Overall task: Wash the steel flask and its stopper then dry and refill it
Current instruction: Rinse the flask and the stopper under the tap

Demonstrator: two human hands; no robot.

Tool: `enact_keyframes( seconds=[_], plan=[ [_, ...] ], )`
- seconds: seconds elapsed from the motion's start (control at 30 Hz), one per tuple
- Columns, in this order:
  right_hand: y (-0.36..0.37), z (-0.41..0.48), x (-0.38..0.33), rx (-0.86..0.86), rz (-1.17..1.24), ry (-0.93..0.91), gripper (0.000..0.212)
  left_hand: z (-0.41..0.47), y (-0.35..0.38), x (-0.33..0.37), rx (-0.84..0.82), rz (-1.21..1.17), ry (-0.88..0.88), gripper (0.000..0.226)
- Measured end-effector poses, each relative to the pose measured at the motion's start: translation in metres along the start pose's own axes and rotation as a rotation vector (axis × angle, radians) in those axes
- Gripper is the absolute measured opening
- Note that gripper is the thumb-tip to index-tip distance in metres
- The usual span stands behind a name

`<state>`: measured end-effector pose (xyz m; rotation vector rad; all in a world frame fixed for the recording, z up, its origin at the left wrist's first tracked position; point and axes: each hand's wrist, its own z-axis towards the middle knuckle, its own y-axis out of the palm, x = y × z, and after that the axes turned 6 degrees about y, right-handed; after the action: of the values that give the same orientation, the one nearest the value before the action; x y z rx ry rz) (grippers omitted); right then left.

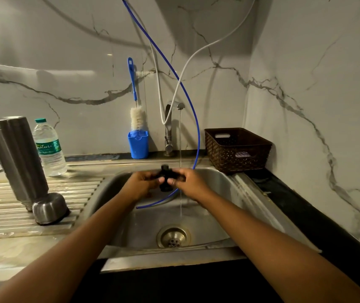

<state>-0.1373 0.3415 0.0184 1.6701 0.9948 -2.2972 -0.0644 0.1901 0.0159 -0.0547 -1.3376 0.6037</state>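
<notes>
Beside the sink, the steel flask stands upside down on the drainboard, well apart from your hands. Work on the stopper now. I judge you should shift it into the water stream and turn it so every groove rinses. Your left hand and right hand both pinch it with curled fingers. It sits between them, just beside the stream.

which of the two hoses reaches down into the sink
The thin blue hose: it ends in the steel sink; the white hose loops at the steel tap.
</notes>
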Motion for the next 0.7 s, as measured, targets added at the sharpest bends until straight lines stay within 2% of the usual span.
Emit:
enact_keyframes(
  seconds=[0.07,0.17,0.23,0.3,0.37,0.43,0.53,0.6,0.7],
  plan=[
    [0.003,0.000,0.006,-0.066,-0.049,0.052,0.047,-0.003,0.005,-0.004,-0.046,0.093,-0.025,0.022],
    [-0.001,0.006,0.002,0.095,0.036,-0.060,0.050,-0.001,0.003,-0.001,0.095,-0.050,0.070,0.024],
    [0.000,0.003,0.004,-0.012,-0.021,0.015,0.044,-0.004,0.004,-0.003,0.012,0.027,0.021,0.016],
    [0.002,0.002,0.013,-0.117,-0.080,0.111,0.041,-0.007,0.006,-0.008,-0.069,0.138,-0.014,0.019],
    [-0.002,0.005,0.011,-0.072,0.009,0.128,0.045,-0.007,0.005,-0.006,-0.008,0.057,0.018,0.030],
    [-0.009,0.008,0.006,-0.106,0.165,0.179,0.042,-0.007,0.002,-0.004,0.027,0.042,0.075,0.037],
    [-0.017,0.004,0.001,-0.176,0.416,0.413,0.035,-0.007,0.002,-0.003,0.035,0.169,0.157,0.045],
    [-0.020,0.003,0.003,-0.196,0.443,0.494,0.041,-0.008,0.004,-0.002,0.027,0.303,0.258,0.049],
    [-0.016,0.002,0.002,-0.226,0.452,0.457,0.040,-0.008,0.002,-0.001,-0.011,0.379,0.366,0.050]
  ],
)
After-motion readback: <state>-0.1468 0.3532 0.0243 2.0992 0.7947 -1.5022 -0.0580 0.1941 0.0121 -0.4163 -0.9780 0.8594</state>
